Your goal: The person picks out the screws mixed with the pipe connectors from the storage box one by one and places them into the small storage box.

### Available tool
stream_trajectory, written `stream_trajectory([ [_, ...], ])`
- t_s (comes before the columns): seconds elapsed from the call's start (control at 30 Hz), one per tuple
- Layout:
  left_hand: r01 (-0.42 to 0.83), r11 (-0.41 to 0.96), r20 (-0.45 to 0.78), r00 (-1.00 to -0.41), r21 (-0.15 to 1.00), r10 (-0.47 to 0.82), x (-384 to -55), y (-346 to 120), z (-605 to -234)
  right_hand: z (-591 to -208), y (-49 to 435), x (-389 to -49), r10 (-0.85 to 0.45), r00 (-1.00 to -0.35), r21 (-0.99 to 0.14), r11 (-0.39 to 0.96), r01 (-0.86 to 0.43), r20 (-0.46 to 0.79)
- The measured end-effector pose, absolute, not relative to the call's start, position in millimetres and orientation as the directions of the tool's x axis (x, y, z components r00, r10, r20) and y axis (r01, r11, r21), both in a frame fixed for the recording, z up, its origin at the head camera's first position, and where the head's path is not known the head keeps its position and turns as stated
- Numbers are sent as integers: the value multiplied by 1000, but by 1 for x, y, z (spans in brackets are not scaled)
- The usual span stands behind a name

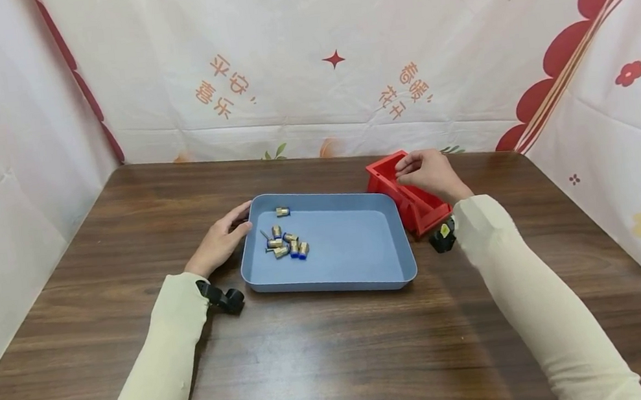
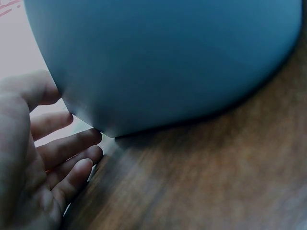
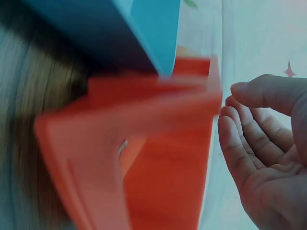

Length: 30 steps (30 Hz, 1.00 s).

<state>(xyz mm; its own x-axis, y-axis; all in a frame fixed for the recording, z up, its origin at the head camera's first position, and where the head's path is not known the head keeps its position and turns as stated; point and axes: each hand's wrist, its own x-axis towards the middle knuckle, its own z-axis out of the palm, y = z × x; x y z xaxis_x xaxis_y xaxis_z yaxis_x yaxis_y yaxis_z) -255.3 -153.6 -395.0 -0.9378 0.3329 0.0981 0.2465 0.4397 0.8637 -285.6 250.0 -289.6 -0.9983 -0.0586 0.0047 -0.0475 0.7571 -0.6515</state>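
A blue-grey tray (image 1: pixel 348 239) lies on the wooden table with several brass pneumatic fittings (image 1: pixel 277 232) with blue collars, and a couple of small screws (image 1: pixel 266 235), toward its left side. My left hand (image 1: pixel 222 240) rests against the tray's left wall, its relaxed fingers (image 2: pixel 79 143) touching the outside near the corner. Beside the tray's right end stands a red bin (image 1: pixel 408 197). Over it hovers my right hand (image 1: pixel 432 174), fingers loosely bent and thumb near the fingertips, with nothing visible between them. A small metallic bit (image 3: pixel 123 145) shows inside the bin in the right wrist view.
Dark brown table (image 1: pixel 337 355) surrounds the tray. Behind it hangs a white printed cloth (image 1: pixel 295 66), with more cloth at both sides. Black wrist cameras (image 1: pixel 225 298) sit on both wrists, the right one close to the bin.
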Motion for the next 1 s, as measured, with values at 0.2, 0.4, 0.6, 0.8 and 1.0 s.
stream_trajectory([
  [0.2,249,434,103,-937,866,333,-256,-154,-395,-293,224,-290,-107,-994,-679,727,-99,30],
  [0.4,244,430,99,-938,869,332,-255,-153,-394,-300,199,-291,-183,-982,-702,692,-167,53],
  [0.6,249,424,104,-936,871,336,-256,-154,-393,-304,176,-293,-214,-975,-701,686,-193,59],
  [0.8,250,426,106,-937,869,334,-255,-156,-391,-310,150,-294,-266,-962,-716,661,-224,55],
  [1.0,247,433,101,-937,867,334,-253,-154,-392,-319,129,-294,-275,-960,-732,643,-227,56],
])
